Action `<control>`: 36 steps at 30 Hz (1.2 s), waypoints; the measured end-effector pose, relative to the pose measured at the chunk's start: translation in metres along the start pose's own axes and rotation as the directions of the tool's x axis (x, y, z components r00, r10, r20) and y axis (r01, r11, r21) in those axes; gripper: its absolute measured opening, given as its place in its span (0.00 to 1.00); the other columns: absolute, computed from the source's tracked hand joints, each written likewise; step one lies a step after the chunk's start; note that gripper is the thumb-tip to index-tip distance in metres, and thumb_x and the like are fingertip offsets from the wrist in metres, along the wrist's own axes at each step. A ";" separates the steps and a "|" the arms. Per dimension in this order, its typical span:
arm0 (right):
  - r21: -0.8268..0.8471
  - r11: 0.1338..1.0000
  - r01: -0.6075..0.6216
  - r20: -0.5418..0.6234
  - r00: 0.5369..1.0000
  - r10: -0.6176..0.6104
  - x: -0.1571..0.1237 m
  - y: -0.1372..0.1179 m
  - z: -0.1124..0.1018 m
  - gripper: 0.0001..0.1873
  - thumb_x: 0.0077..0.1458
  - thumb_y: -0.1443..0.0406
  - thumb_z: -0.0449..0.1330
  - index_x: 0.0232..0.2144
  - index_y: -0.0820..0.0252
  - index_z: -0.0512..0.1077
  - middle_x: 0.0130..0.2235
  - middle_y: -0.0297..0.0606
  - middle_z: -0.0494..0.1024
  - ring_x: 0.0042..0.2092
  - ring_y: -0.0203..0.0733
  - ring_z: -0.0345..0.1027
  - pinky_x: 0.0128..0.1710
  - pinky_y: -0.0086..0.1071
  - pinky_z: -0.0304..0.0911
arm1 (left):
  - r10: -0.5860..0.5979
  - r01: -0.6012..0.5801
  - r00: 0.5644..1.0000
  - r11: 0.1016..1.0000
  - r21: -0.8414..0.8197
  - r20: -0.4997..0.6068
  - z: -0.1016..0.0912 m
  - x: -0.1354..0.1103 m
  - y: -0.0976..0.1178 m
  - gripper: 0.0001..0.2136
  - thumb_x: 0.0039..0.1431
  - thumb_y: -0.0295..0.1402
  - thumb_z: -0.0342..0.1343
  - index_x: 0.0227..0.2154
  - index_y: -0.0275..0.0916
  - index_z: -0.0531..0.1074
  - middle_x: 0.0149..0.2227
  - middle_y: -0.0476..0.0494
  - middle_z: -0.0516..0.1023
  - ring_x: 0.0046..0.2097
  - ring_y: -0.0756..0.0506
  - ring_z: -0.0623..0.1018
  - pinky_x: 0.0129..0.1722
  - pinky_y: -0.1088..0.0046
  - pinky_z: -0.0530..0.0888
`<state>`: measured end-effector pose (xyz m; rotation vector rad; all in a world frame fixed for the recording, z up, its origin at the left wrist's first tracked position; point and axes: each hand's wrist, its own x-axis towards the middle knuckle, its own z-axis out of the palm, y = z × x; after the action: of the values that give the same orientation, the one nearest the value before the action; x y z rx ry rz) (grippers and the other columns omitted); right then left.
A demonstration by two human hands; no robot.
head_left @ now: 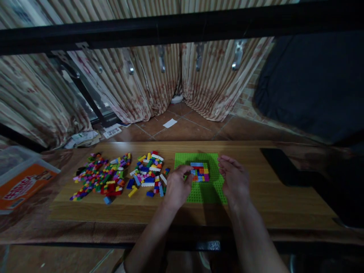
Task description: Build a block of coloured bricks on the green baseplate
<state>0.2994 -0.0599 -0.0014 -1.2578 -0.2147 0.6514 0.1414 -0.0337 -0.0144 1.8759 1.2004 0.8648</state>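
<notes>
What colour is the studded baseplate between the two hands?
The baseplate is bright green, seen in the head view.

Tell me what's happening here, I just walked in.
Someone is working at a green plate. The left hand is at the left side of the brick patch on it, its grip unclear. The right hand, loosely open, is over the plate's right edge. Loose bricks lie in two piles further left on the table.

No legible text, orange label blurred
</notes>
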 end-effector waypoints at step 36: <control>-0.208 0.974 -0.087 0.187 0.974 0.127 0.013 0.003 -0.013 0.11 0.36 0.61 0.66 0.26 0.57 0.74 0.24 0.30 0.75 0.27 0.35 0.66 0.27 0.29 0.59 | 0.255 -0.232 0.967 0.875 0.425 0.004 0.041 -0.012 0.018 0.04 0.60 0.31 0.55 0.36 0.44 0.74 0.39 0.48 0.80 0.44 0.43 0.73 0.46 0.62 0.63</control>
<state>0.3152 -0.0621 -0.0109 -1.4025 -0.3869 0.8680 0.1791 -0.0595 -0.0211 2.4117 1.2771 0.8363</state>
